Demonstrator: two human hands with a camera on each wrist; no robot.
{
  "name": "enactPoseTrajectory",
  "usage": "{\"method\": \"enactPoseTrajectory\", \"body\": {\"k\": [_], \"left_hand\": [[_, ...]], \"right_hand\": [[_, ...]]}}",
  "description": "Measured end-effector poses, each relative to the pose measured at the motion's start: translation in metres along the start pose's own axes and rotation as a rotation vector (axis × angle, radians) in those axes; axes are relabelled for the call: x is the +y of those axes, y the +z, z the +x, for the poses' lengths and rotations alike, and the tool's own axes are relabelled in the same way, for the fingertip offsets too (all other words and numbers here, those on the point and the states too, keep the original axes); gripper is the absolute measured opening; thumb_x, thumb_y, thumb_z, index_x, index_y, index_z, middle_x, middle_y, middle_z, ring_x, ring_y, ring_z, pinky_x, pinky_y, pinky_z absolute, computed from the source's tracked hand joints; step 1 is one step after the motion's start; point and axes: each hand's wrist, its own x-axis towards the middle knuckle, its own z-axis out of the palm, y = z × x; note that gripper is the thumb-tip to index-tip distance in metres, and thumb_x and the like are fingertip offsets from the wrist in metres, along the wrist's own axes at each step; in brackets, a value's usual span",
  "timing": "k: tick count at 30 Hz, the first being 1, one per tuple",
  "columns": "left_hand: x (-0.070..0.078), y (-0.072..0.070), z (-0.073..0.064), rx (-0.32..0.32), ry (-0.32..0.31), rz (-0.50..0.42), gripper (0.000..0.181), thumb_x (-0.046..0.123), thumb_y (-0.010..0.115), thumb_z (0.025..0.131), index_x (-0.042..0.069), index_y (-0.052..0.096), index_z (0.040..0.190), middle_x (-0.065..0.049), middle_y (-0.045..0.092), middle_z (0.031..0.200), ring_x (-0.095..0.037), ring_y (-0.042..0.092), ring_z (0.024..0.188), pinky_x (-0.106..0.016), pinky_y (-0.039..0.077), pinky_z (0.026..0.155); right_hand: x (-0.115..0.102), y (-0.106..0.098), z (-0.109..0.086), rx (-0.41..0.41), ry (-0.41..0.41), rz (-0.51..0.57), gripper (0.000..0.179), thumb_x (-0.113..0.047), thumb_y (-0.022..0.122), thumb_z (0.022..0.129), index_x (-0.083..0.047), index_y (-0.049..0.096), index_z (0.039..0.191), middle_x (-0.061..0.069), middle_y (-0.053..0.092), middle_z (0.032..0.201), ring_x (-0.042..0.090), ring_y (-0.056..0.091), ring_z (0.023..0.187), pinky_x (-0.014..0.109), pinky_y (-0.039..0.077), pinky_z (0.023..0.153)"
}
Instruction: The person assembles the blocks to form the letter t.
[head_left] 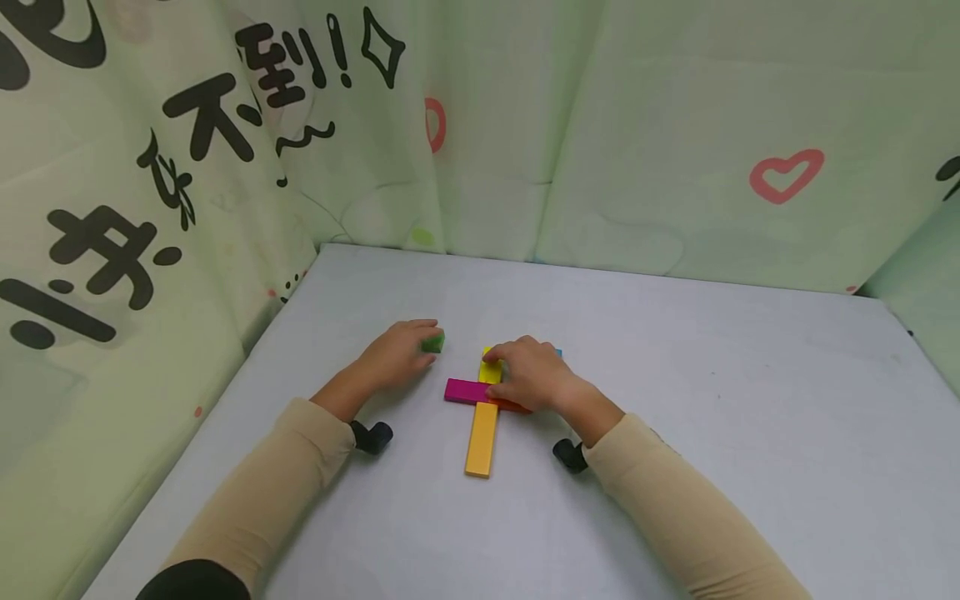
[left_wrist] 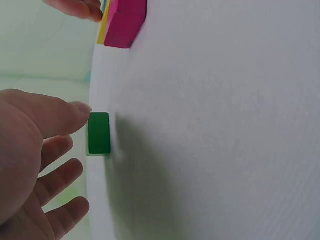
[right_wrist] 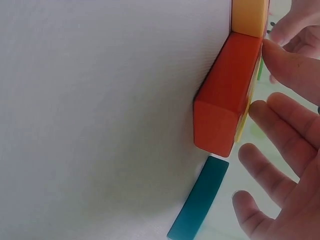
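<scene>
In the head view my left hand (head_left: 397, 354) is at a small green block (head_left: 432, 342). The left wrist view shows the thumb close to the end of the green block (left_wrist: 99, 133), the other fingers loosely spread; contact is unclear. My right hand (head_left: 534, 372) reaches over several coloured blocks laid as a cross. Its thumb lies near where the magenta block (head_left: 466, 391) and red-orange block (right_wrist: 227, 85) meet, and its fingertips are at the yellow block (head_left: 491, 371). A light-orange block (head_left: 482, 440) points toward me. The blue block (right_wrist: 199, 200) is partly hidden behind the right hand.
The blocks lie on a white table (head_left: 675, 358). A pale green curtain (head_left: 660, 142) with dark lettering and hearts hangs behind and to the left. Black wrist cameras (head_left: 371, 437) jut out beside both wrists.
</scene>
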Motion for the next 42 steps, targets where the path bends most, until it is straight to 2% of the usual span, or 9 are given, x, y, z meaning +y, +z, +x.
{"method": "enactPoseTrajectory", "body": {"k": [4, 9, 12, 17, 21, 25, 30, 36, 42], "left_hand": [[-0.005, 0.003, 0.004, -0.014, -0.003, -0.028, 0.042, 0.008, 0.061, 0.099, 0.004, 0.057, 0.141, -0.013, 0.049, 0.149, -0.033, 0.041, 0.139, -0.044, 0.032, 0.114], [-0.008, 0.003, 0.005, -0.001, -0.020, -0.040, 0.032, 0.005, 0.060, 0.098, 0.004, 0.066, 0.130, -0.013, 0.060, 0.135, -0.030, 0.051, 0.131, -0.043, 0.037, 0.110], [-0.008, 0.001, 0.004, -0.005, -0.035, -0.040, 0.028, 0.007, 0.061, 0.098, 0.004, 0.068, 0.125, -0.013, 0.062, 0.129, -0.029, 0.054, 0.125, -0.043, 0.041, 0.107], [-0.009, -0.001, 0.000, -0.023, -0.057, 0.005, 0.033, 0.017, 0.066, 0.097, 0.007, 0.066, 0.128, -0.014, 0.061, 0.124, -0.028, 0.056, 0.113, -0.042, 0.046, 0.099], [-0.010, -0.001, -0.005, -0.026, -0.061, 0.073, 0.045, 0.028, 0.072, 0.093, 0.009, 0.064, 0.134, -0.014, 0.057, 0.129, -0.030, 0.053, 0.117, -0.043, 0.047, 0.098], [-0.013, 0.000, -0.007, -0.021, -0.016, 0.103, 0.046, 0.021, 0.072, 0.093, 0.009, 0.062, 0.137, -0.012, 0.053, 0.142, -0.034, 0.048, 0.129, -0.047, 0.044, 0.102], [-0.016, 0.000, -0.007, -0.024, 0.023, 0.061, 0.035, 0.011, 0.068, 0.095, 0.007, 0.067, 0.129, -0.009, 0.063, 0.131, -0.031, 0.053, 0.122, -0.046, 0.045, 0.099], [-0.016, -0.004, -0.009, -0.037, 0.013, 0.025, 0.031, 0.014, 0.071, 0.093, 0.007, 0.070, 0.124, -0.008, 0.067, 0.123, -0.030, 0.054, 0.118, -0.045, 0.045, 0.098], [-0.012, -0.016, -0.020, -0.003, -0.009, -0.034, 0.030, 0.013, 0.074, 0.091, 0.008, 0.072, 0.120, -0.007, 0.067, 0.119, -0.030, 0.052, 0.119, -0.046, 0.044, 0.099]], "right_hand": [[0.000, 0.001, 0.000, -0.002, 0.002, 0.001, 0.046, -0.032, 0.075, 0.090, -0.011, 0.066, 0.130, 0.007, 0.065, 0.127, 0.031, 0.051, 0.120, 0.048, 0.044, 0.096], [0.000, 0.001, 0.001, -0.004, 0.006, 0.000, 0.046, -0.032, 0.076, 0.089, -0.012, 0.066, 0.130, 0.007, 0.065, 0.127, 0.030, 0.052, 0.119, 0.048, 0.044, 0.096], [0.000, 0.001, 0.001, -0.003, 0.007, -0.008, 0.047, -0.032, 0.076, 0.089, -0.012, 0.066, 0.130, 0.007, 0.065, 0.126, 0.030, 0.052, 0.118, 0.048, 0.044, 0.095], [-0.001, -0.001, 0.001, -0.008, 0.007, -0.010, 0.047, -0.032, 0.076, 0.089, -0.012, 0.066, 0.130, 0.007, 0.066, 0.126, 0.029, 0.052, 0.118, 0.047, 0.045, 0.094], [-0.002, -0.002, 0.000, -0.010, 0.006, -0.007, 0.047, -0.031, 0.077, 0.089, -0.012, 0.066, 0.130, 0.007, 0.066, 0.125, 0.029, 0.053, 0.118, 0.047, 0.045, 0.094], [-0.002, -0.001, 0.001, -0.016, 0.008, -0.009, 0.047, -0.031, 0.077, 0.089, -0.012, 0.066, 0.131, 0.007, 0.065, 0.126, 0.030, 0.052, 0.119, 0.048, 0.044, 0.095], [-0.001, 0.000, 0.001, -0.020, 0.011, -0.013, 0.048, -0.032, 0.076, 0.089, -0.012, 0.066, 0.131, 0.006, 0.065, 0.127, 0.030, 0.052, 0.119, 0.048, 0.045, 0.096], [0.001, 0.000, 0.001, -0.017, 0.010, -0.018, 0.048, -0.033, 0.076, 0.089, -0.012, 0.066, 0.131, 0.006, 0.065, 0.127, 0.030, 0.053, 0.118, 0.048, 0.045, 0.095], [0.000, -0.002, 0.000, -0.022, 0.010, -0.010, 0.048, -0.032, 0.076, 0.090, -0.012, 0.065, 0.132, 0.007, 0.064, 0.128, 0.030, 0.052, 0.119, 0.048, 0.044, 0.096]]}}
